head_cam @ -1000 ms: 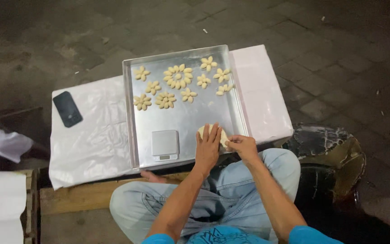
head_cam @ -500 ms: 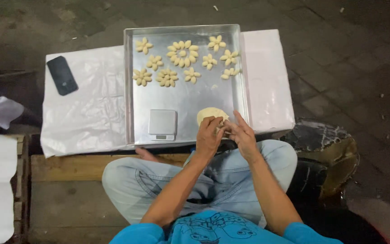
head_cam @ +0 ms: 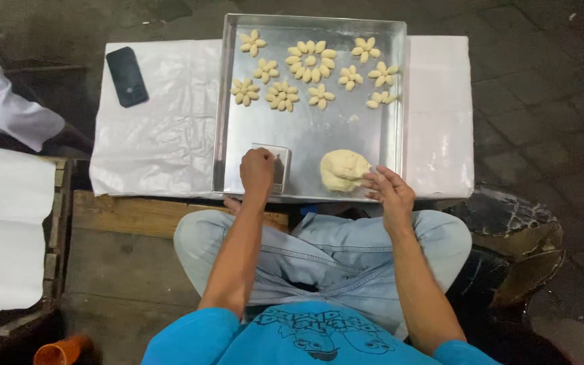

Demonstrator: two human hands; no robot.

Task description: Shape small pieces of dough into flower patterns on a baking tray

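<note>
Dark paved ground (head_cam: 542, 81) fills the background; a low table covered in white plastic sheet (head_cam: 163, 122) sits in front of a seated person in jeans and a blue shirt.

Metal tray (head_cam: 312, 145), square with shallow rim, lies on the sheet, centre of view. Upper half of tray holds flower-shaped dough pieces (head_cam: 311, 57) in a loose cluster, nine or so, the largest at 12 o'clock on the tray. One partial flower at 2 o'clock near the right rim.

Small scale (head_cam: 280, 165), flat and grey, sits on the tray at 7 o'clock, close to the near rim. Left hand (head_cam: 257, 170) rests on top of it, fingers curled together into a loose fist, knuckles up. Whether anything is pinched under the fingers cannot be told.

Dough lump (head_cam: 343, 169), pale and rounded, lies on the tray at 5 o'clock, just right of the scale and apart from it. Right hand (head_cam: 388, 192) is at the lump's right edge, over the tray's near right corner; fingers slightly spread and extended, tips touching or just beside the dough. Contact not clear owing to blur.

Black phone (head_cam: 127, 76) lies face up on the sheet at 10 o'clock, well apart from the tray.

White sleeve (head_cam: 5, 108) of another person enters at the left edge. Wooden pallet (head_cam: 130, 216) shows below the table. Orange cup (head_cam: 62, 351) at bottom left corner.
</note>
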